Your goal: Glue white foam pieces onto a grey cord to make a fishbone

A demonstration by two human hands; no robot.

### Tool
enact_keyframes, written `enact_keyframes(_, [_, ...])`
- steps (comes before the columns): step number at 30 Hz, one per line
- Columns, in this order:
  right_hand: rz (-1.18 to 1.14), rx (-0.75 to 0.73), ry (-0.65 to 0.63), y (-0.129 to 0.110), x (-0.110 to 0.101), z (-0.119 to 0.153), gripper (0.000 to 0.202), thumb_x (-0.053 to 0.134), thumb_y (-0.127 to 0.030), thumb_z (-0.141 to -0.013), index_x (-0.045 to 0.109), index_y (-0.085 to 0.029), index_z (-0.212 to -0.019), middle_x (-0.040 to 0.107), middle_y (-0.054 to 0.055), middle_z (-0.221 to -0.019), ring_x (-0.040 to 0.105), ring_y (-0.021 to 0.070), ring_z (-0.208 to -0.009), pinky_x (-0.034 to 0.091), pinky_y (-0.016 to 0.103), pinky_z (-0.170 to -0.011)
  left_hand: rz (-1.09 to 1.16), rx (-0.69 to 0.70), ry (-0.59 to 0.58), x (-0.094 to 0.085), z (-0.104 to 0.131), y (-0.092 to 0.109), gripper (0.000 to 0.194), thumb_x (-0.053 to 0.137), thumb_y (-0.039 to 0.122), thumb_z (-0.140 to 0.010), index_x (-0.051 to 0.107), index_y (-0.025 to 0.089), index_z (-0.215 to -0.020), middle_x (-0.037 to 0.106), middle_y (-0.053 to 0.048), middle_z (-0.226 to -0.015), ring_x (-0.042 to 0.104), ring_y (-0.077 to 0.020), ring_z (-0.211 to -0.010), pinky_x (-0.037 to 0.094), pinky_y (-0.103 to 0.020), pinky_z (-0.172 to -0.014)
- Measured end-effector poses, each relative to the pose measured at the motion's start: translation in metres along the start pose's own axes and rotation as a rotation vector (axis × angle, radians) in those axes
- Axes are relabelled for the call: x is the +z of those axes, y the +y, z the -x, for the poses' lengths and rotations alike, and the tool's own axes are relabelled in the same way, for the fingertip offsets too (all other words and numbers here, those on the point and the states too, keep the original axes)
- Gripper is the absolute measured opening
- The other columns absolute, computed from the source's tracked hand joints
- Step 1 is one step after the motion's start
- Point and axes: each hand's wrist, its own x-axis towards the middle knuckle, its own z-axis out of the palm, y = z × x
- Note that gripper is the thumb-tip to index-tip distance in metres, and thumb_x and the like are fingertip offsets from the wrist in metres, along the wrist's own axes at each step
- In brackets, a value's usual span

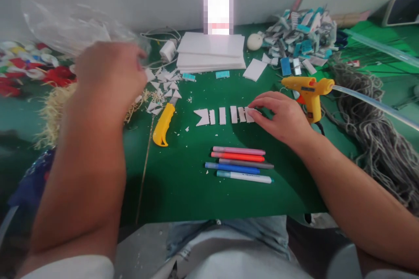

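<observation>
My right hand (282,117) has its thumb and forefinger on a small white foam piece (250,115) at the right end of a row. Several other white foam strips (222,116) lie to its left, and a notched white piece (202,117) ends the row. My left hand (113,69), smeared by motion, is raised over the left side of the table near the white scraps; its fingers do not show clearly. A yellow-handled utility knife (164,125) lies between my hands, blade pointing away. Several felt-tip pens (238,156) are lined up nearer to me.
A yellow glue gun (309,91) rests right of my right hand, beside grey yarn (369,122). White foam sheets (211,45) are stacked at the back, with a heap of cut scraps (303,37) to their right. Raffia (54,113) and a clear plastic bag (72,22) are at left.
</observation>
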Motion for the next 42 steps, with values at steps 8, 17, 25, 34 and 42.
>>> enact_keyframes(8, [-0.02, 0.016, -0.036, 0.0, 0.005, -0.002, 0.015, 0.074, -0.031, -0.1, 0.089, -0.027, -0.099, 0.09, 0.011, -0.112, 0.083, 0.0307, -0.103, 0.069, 0.049, -0.095, 0.313, 0.267, 0.103, 0.017, 0.011, 0.024, 0.033, 0.067, 0.048, -0.105, 0.091, 0.027, -0.118, 0.091, -0.005, -0.119, 0.08, -0.0305, -0.111, 0.06, -0.044, -0.107])
enact_keyframes(17, [-0.063, 0.03, -0.016, 0.005, 0.01, -0.002, 0.02, 0.071, -0.032, -0.103, 0.089, -0.024, -0.106, 0.088, 0.013, -0.119, 0.083, 0.0304, -0.11, 0.068, 0.049, -0.101, 0.31, 0.605, 0.073, 0.007, -0.039, 0.133, 0.025, 0.07, 0.018, -0.102, 0.089, 0.02, -0.119, 0.088, -0.006, -0.128, 0.076, -0.0253, -0.111, 0.057, -0.042, -0.111])
enact_keyframes(25, [-0.07, 0.058, -0.057, 0.003, 0.011, -0.005, 0.022, 0.069, -0.032, -0.105, 0.089, -0.024, -0.105, 0.088, 0.013, -0.119, 0.082, 0.0312, -0.11, 0.068, 0.05, -0.101, 0.283, 0.894, -0.102, 0.067, -0.075, 0.224, 0.036, 0.07, -0.002, -0.075, 0.087, 0.028, -0.082, 0.084, -0.004, -0.098, 0.077, -0.0331, -0.114, 0.057, -0.044, -0.101])
enact_keyframes(34, [-0.082, 0.065, -0.099, -0.001, 0.013, -0.007, 0.024, 0.066, -0.031, -0.107, 0.088, -0.022, -0.105, 0.087, 0.015, -0.119, 0.081, 0.0305, -0.109, 0.067, 0.048, -0.101, 0.413, 0.969, -0.134, 0.086, -0.09, 0.295, 0.032, 0.074, 0.001, -0.075, 0.092, 0.025, -0.087, 0.084, -0.009, -0.09, 0.081, -0.038, -0.113, 0.062, -0.05, -0.1])
enact_keyframes(42, [-0.085, 0.082, -0.095, 0.002, 0.014, -0.007, 0.02, 0.068, -0.027, -0.106, 0.087, -0.021, -0.103, 0.087, 0.015, -0.117, 0.08, 0.0294, -0.108, 0.064, 0.047, -0.102, 0.184, 1.036, -0.147, 0.083, -0.083, 0.316, 0.025, 0.085, 0.002, -0.076, 0.092, 0.022, -0.09, 0.088, -0.011, -0.091, 0.082, -0.0373, -0.112, 0.063, -0.05, -0.098])
